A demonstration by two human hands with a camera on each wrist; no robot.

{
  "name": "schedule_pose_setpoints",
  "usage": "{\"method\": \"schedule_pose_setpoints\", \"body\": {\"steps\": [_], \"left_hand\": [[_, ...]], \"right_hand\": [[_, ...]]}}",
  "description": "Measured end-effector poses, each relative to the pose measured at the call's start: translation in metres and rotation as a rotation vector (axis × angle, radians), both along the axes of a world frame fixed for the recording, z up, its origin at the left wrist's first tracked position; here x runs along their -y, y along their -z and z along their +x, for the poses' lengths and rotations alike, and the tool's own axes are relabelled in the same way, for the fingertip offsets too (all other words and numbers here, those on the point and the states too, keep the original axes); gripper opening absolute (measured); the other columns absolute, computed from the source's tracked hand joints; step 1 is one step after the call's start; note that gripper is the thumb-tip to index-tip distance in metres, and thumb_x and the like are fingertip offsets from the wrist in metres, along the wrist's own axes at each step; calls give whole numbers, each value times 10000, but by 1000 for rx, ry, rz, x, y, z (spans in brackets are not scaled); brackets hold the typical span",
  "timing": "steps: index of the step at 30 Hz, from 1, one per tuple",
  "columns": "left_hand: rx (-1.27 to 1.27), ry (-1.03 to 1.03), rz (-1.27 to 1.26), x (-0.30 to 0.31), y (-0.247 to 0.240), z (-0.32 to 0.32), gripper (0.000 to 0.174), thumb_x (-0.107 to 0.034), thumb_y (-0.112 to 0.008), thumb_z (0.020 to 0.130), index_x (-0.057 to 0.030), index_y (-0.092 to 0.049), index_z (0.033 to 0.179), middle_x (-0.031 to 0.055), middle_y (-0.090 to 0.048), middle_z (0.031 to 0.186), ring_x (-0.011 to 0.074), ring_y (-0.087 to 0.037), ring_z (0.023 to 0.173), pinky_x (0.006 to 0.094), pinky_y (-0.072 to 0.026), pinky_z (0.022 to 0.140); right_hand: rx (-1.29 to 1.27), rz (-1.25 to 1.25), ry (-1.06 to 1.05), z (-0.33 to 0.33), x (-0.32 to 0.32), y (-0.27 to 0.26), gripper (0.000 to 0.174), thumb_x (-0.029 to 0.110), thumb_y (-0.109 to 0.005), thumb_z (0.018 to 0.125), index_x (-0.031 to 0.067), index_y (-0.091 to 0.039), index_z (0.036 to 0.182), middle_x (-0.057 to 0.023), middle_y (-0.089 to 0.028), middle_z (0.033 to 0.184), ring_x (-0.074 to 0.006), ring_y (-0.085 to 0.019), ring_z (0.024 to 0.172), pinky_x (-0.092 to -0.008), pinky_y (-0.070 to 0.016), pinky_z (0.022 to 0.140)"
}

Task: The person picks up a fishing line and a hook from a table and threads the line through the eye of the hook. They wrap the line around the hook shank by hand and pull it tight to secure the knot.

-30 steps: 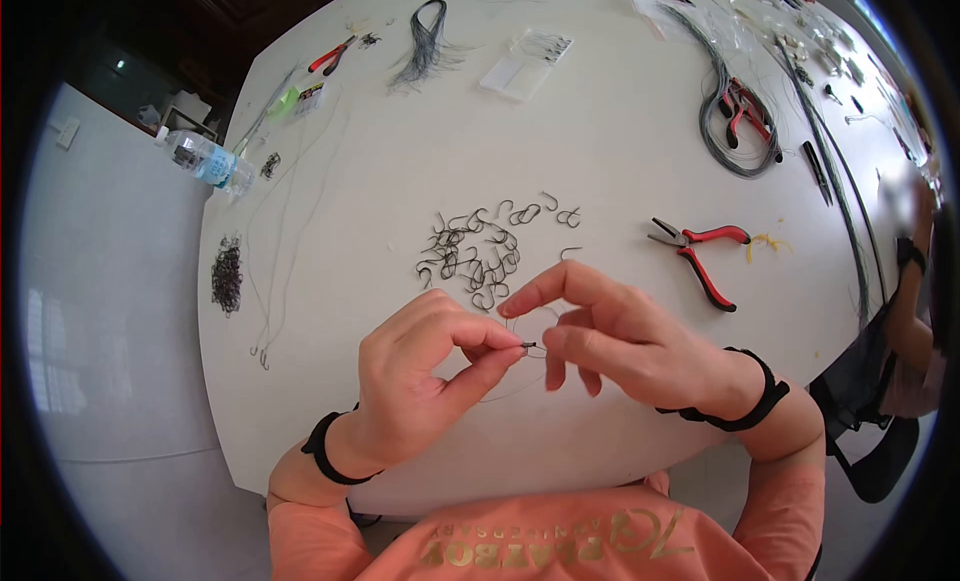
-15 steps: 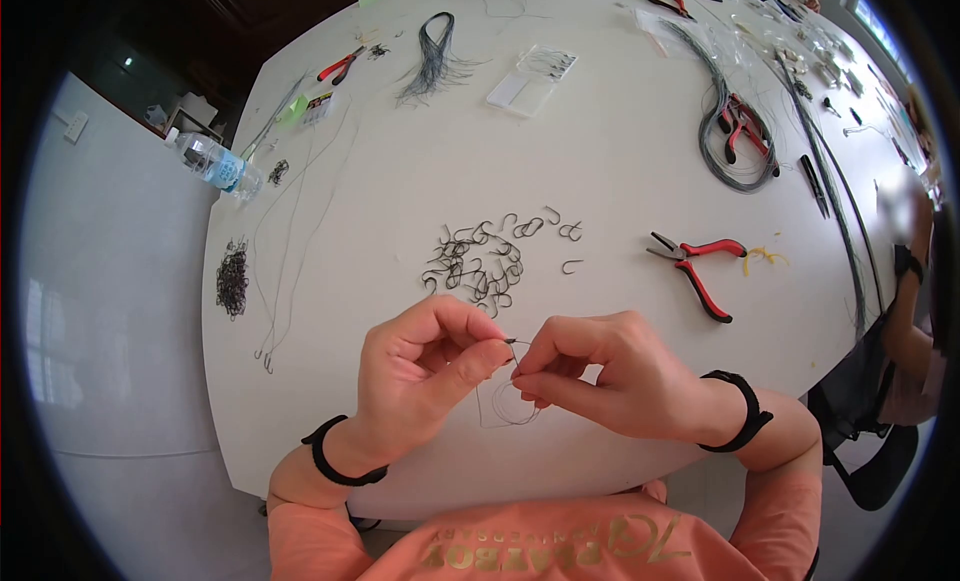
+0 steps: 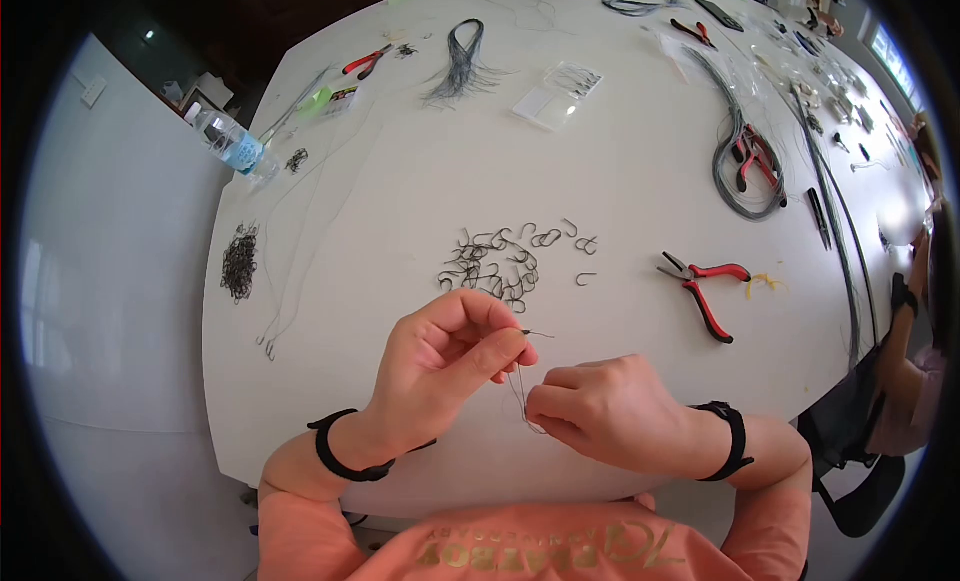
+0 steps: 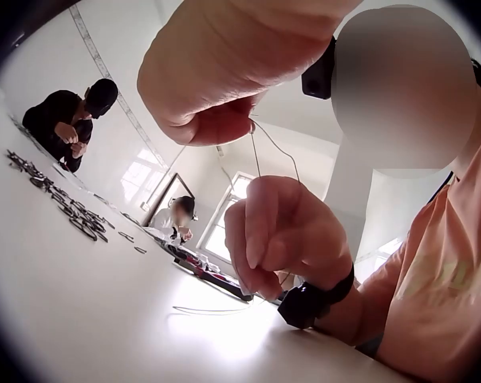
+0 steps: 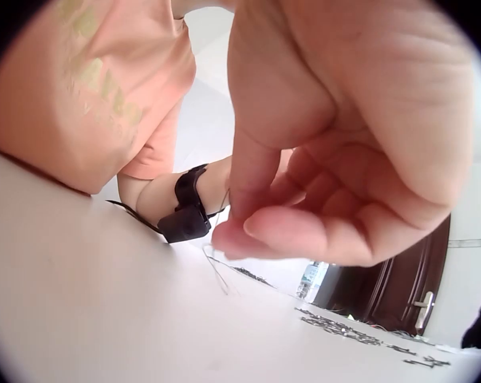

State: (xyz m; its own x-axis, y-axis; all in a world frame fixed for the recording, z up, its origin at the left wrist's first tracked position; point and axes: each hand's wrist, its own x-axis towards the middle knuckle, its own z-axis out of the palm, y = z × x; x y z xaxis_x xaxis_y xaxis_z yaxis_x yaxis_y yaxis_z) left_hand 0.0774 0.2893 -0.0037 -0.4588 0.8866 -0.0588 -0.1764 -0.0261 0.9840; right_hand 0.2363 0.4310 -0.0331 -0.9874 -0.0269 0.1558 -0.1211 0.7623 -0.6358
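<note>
My left hand (image 3: 450,351) pinches a small dark fish hook (image 3: 529,333) between thumb and forefinger, most of it hidden by the fingers. Thin fishing line (image 3: 522,401) runs down from those fingertips to my right hand (image 3: 620,411), which is lower and to the right. Seen from the left wrist, two strands of the line (image 4: 282,152) span the gap between the hands. The right thumb and fingers grip the line, whose loose end (image 5: 216,275) shows below them in the right wrist view. Just beyond the left hand lies a pile of fish hooks (image 3: 470,253).
Red-handled pliers (image 3: 720,272) lie to the right beside yellow scraps (image 3: 765,281). A darker hook pile (image 3: 239,264) and a water bottle (image 3: 235,146) are at the left. Farther back are a bundle of line (image 3: 462,66) and a clear plastic box (image 3: 560,96). Other people sit around the table.
My right hand first worked close to the left fingertips, then took the line and drew down and right. The round coil of line has become a narrow loop. The left hand keeps its pinch.
</note>
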Motion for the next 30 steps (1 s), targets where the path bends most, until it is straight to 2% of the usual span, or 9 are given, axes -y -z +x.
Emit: {"method": "schedule_pose_setpoints", "body": {"steps": [1, 3, 7, 11, 14, 16, 17, 19, 30], "left_hand": [[8, 25, -57, -1, -1, -1, 101, -123, -643, 991, -41, -587, 1007, 77, -677, 868, 104, -597, 712, 258, -512, 668], [62, 36, -48, -2, 1, -4, 107, -132, -639, 995, -40, -587, 1014, 71, -673, 859, 99, -591, 701, 253, -506, 652], [225, 49, -83, -3, 1, -9, 129, -155, -630, 1005, -38, -586, 1035, 53, -666, 849, 86, -578, 682, 240, -500, 630], [336, 38, -105, -4, 2, -9, 142, -172, -627, 1008, -36, -591, 1032, 47, -665, 851, 81, -579, 685, 235, -501, 631], [237, 62, -108, -4, -1, -5, 124, -141, -630, 1004, -27, -591, 1032, 42, -661, 846, 87, -614, 712, 237, -517, 652], [-160, 3, -99, -3, -4, 3, 90, -63, -654, 972, -7, -596, 1012, 43, -663, 848, 109, -654, 747, 242, -532, 678], [-156, 10, -102, -3, 0, 3, 90, -63, -654, 972, -7, -596, 1012, 43, -663, 848, 109, -654, 747, 242, -532, 678], [-651, -34, 79, -3, 13, 0, 85, -4, -724, 892, -15, -648, 929, 47, -677, 846, 119, -620, 690, 263, -518, 620], [-1054, -85, 170, -8, 8, 3, 177, 46, -770, 796, -50, -645, 878, 30, -633, 737, 166, -575, 618, 280, -449, 517]], "right_hand": [[-1, 5, -7, 1, 0, 2, 94, 90, -656, 851, 64, -579, 803, -53, -569, 682, -266, -605, 576, -390, -459, 487], [103, 138, -44, 3, -1, 5, 118, 89, -650, 843, 50, -554, 787, -66, -551, 683, -275, -594, 563, -400, -459, 483], [154, 160, -97, 4, -5, 2, 151, 135, -661, 867, 47, -555, 804, -68, -568, 704, -274, -609, 574, -399, -466, 485], [87, 46, 88, -1, -16, -14, 197, 199, -718, 873, 50, -591, 898, -55, -640, 759, -251, -640, 589, -369, -478, 492], [-2, -130, 213, -5, -23, -26, 219, 187, -742, 862, 47, -620, 978, -40, -671, 792, -201, -637, 575, -322, -479, 495], [-20, -351, 248, -3, -26, -34, 214, 133, -734, 861, 44, -646, 1035, -29, -679, 824, -130, -595, 556, -264, -460, 489], [-16, -354, 255, -3, -27, -36, 214, 133, -734, 861, 44, -646, 1035, -29, -679, 824, -130, -595, 556, -264, -460, 489], [30, -596, 236, -3, -29, -40, 196, 131, -719, 880, 29, -652, 1034, -42, -694, 868, -113, -593, 577, -257, -460, 492], [168, -904, 229, -5, -23, -26, 165, 142, -667, 936, 1, -639, 1018, -20, -684, 842, -62, -580, 618, -238, -466, 529]]}}
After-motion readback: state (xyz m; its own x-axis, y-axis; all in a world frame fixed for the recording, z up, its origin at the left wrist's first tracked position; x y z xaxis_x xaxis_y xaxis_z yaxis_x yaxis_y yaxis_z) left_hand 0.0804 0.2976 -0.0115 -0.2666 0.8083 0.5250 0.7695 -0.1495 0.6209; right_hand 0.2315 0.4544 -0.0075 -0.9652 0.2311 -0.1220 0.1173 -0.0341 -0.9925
